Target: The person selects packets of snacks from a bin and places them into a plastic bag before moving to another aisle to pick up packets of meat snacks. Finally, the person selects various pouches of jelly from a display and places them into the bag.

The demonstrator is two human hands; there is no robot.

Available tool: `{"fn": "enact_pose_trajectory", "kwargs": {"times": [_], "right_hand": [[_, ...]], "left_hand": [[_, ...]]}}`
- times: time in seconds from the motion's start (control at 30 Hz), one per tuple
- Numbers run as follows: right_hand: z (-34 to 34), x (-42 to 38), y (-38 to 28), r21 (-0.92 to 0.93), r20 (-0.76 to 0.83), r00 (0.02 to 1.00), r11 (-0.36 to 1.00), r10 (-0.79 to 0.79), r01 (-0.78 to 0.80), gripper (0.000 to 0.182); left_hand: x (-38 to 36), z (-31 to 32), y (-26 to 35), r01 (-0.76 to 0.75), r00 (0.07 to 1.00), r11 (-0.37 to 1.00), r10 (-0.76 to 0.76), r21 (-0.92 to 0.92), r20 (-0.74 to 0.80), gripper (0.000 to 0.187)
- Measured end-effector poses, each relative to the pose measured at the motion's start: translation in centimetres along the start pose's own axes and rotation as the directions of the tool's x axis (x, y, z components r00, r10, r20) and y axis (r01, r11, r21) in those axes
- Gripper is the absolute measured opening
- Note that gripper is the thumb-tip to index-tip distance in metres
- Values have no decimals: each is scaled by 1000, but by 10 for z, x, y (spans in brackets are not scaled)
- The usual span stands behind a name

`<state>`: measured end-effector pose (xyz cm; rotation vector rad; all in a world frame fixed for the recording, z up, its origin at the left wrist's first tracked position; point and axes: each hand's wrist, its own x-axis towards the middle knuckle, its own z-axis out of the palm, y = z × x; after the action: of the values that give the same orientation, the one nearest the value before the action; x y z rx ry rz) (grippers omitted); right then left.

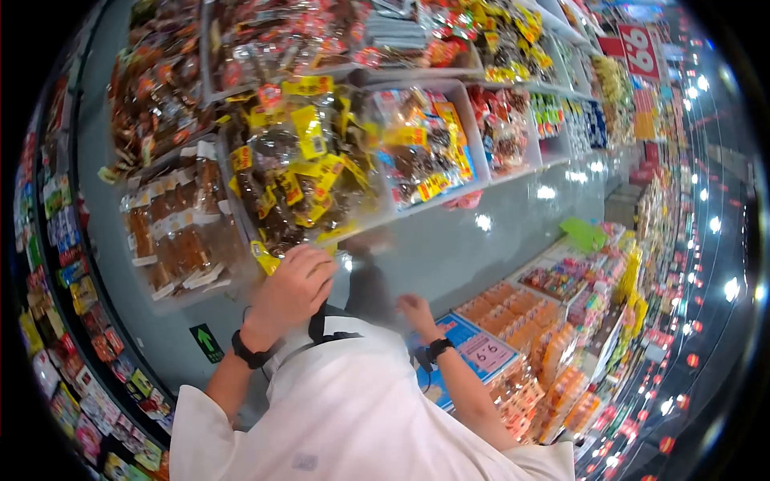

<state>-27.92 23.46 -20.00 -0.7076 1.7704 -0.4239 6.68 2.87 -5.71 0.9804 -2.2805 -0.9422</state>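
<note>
Two hands show, both bare. At the front edge of the bin (362,229) of yellow-labelled packets (319,178), nearer its left corner than its right, is the left hand (293,280). Its fingers are bent, its back to the camera; whether they grip a packet or only touch or pass the rim, I cannot tell. Loosely half-curled and apparently empty, the right hand (415,311) hangs just beside the near left corner of a blue sign (482,354).

The packets are heaped up to the bin's front edge, so a careless pull at the lower ones could bring others over onto the floor. Their slick-looking wrap could slip from a loose grip, and the right arm, swung outward, could knock the sign.

Counted: one bin of yellow-labelled packets, one of long brown packs (178,216) on its left, one of mixed packs (417,144) on its right; two black wristbands (249,350), one per wrist; one green arrow marker (206,342) on the floor. Individual packets overlap too much to count.
</note>
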Motion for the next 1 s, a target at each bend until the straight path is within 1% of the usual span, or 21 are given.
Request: {"fn": "enact_pose_trajectory", "kwargs": {"times": [0.07, 0.13, 0.2, 0.27, 0.33, 0.4, 0.43, 0.47, 0.5, 0.53, 0.57, 0.6, 0.63, 0.67, 0.73, 0.77, 0.8, 0.87, 0.9, 0.97, 1.0], "right_hand": [[-7, -14, 11, 72, -33, 990, 989, 135, -132, 26], [-14, -12, 53, 122, -68, 991, 987, 113, -104, 24], [-23, -7, 87, 170, -98, 992, 983, 82, -65, 22], [-33, 1, 108, 221, -44, 978, 957, 202, -188, 23], [-42, 14, 127, 229, -42, 984, 960, 172, -159, 24], [-59, 31, 150, 233, -36, 988, 962, 152, -140, 25], [-64, 46, 165, 213, -28, 984, 963, 176, -166, 24], [-65, 60, 181, 203, -25, 978, 959, 206, -196, 23], [-64, 73, 195, 250, -22, 976, 946, 218, -206, 23], [-67, 88, 207, 220, -87, 976, 959, 199, -176, 20], [-69, 101, 219, 183, -149, 973, 971, 179, -151, 18], [-71, 115, 228, 221, -144, 970, 962, 196, -161, 18], [-68, 130, 234, 303, -198, 964, 946, 176, -111, 16], [-60, 139, 241, 390, -254, 950, 918, 180, -70, 14], [-75, 150, 230, 438, -197, 955, 891, 223, -118, 18], [-82, 161, 231, 435, -148, 963, 889, 225, -141, 22], [-81, 178, 249, 476, -149, 952, 863, 268, -169, 22], [-73, 203, 287, 403, -181, 958, 905, 221, -133, 23], [-78, 216, 300, 429, -169, 951, 888, 260, -167, 23], [-105, 239, 315, 388, -197, 947, 907, 254, -162, 23], [-113, 251, 332, 448, -165, 941, 872, 296, -196, 23]], "left_hand": [[17, 13, 19, -39, 999, 998, 39, -48, 11, 27], [35, 27, 38, -106, 990, 988, 116, -114, 86, 28], [47, 49, 56, -160, 978, 984, 168, -77, 122, 26], [56, 72, 74, -150, 962, 980, 174, -128, 210, 25], [68, 98, 88, -172, 946, 980, 192, -96, 260, 22], [77, 136, 98, -110, 913, 990, 138, -93, 384, 21], [86, 155, 101, -39, 857, 995, 83, -96, 508, 20], [87, 182, 100, 13, 875, 989, 61, -149, 480, 20], [85, 218, 92, 135, 863, 971, -18, -197, 505, 22], [78, 255, 82, 267, 836, 934, -103, -236, 539, 24], [70, 288, 73, 272, 811, 938, -102, -215, 577, 24], [66, 322, 61, 470, 744, 851, -239, -235, 624, 33], [62, 356, 44, 647, 649, 726, -363, -233, 669, 41], [50, 392, 22, 650, 614, 736, -361, -189, 702, 41], [23, 458, -22, 609, 572, 793, -451, 13, 685, 44], [14, 480, -39, 670, 525, 743, -472, -2, 709, 49], [6, 511, -70, 661, 487, 750, -459, 30, 743, 49], [-9, 565, -123, 592, 346, 769, -513, 241, 786, 50], [-9, 587, -141, 552, 285, 771, -534, 319, 796, 50], [51, 629, -147, 484, 289, 788, -555, 381, 780, 50], [59, 658, -177, 497, 330, 793, -549, 353, 768, 49]]}}
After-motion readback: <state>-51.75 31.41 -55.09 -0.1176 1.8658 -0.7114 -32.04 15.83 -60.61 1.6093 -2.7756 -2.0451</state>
